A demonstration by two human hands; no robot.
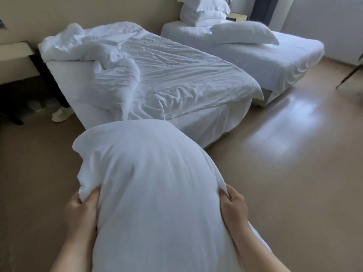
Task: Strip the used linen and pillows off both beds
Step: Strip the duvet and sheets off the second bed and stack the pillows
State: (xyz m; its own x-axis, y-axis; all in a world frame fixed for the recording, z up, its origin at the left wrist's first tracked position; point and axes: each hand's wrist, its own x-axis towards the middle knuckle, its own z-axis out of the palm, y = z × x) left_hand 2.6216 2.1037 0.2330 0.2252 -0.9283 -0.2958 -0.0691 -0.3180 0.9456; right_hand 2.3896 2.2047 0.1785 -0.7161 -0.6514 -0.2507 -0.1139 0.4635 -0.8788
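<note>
Looks like a hotel twin room: two single beds side by side, near bed (206,124) and far bed (265,69), all-white linen (176,75), stack of white pillows (204,14) on the far one, white slippers (60,114) on the floor (294,163) by a low bench (13,55).

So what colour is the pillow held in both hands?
Plain white, no pattern; the pillow shows best in the head view.

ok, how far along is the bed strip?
Done: no pillows show on the near bed, and the far bed shows no duvet. In hand: the left hand and right hand grip a pillow by its sides, in front of the near bed. Left: the crumpled duvet on the near bed, plus the loose pillow and pillow stack on the far bed.
</note>
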